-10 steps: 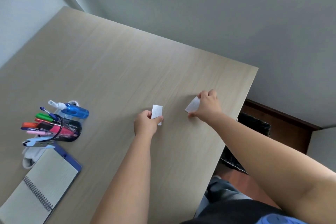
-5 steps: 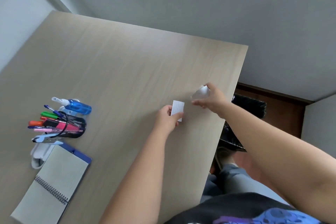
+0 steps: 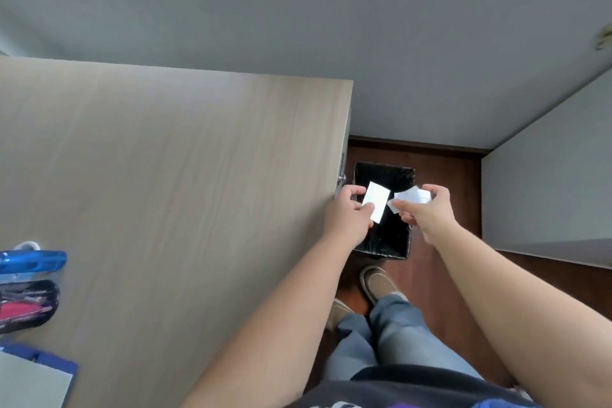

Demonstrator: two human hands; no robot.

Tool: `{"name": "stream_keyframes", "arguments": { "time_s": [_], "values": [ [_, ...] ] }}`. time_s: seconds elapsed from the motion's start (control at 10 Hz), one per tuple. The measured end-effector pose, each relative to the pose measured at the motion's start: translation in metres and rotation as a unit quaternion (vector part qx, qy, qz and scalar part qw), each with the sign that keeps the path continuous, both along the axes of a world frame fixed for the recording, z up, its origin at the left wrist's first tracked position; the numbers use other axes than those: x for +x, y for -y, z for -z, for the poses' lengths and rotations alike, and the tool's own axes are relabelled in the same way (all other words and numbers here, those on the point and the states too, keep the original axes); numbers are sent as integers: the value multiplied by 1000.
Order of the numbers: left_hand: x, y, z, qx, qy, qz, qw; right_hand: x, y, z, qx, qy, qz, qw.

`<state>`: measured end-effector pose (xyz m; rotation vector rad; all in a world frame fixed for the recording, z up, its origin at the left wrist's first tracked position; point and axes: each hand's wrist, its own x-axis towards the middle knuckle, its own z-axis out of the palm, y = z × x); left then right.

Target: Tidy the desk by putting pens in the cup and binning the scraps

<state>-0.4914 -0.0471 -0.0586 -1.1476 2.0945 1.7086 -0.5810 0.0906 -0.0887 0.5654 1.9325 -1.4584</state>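
My left hand [image 3: 347, 215] pinches a white paper scrap [image 3: 376, 200] just past the desk's right edge, above the black bin [image 3: 384, 175] on the floor. My right hand [image 3: 427, 212] holds another white paper scrap [image 3: 412, 197], crumpled, also over the bin's opening. The two scraps are close together and apart from the bin's lining. The black mesh pen cup [image 3: 28, 306] lies at the far left of the desk [image 3: 165, 175], with pink pens in it, partly cut off by the frame.
A blue bottle [image 3: 33, 262] lies beside the cup. A notebook with a blue cover [image 3: 36, 374] is at the lower left corner. My legs and shoes [image 3: 377, 285] are below the bin on the brown floor. Grey walls stand behind and to the right.
Both hands carried their scraps rightward off the desk and now hold them over the bin. My view has swung right, pushing the pen cup to the frame's left edge.
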Motion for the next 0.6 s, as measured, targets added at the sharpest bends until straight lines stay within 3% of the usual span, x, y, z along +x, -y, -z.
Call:
{"name": "stream_keyframes", "arguments": {
  "time_s": [0.2, 0.4, 0.6],
  "values": [
    [-28, -28, 52, 35, 98, -44, 994, -22, -26, 44, 87, 65, -23, 994],
    [-42, -34, 104, 29, 168, -66, 983, -44, -17, 73, 118, 46, -166, 978],
    [-35, -29, 123, 26, 212, -34, 976, -47, -15, 79, 140, 91, -211, 963]
  ]
}}
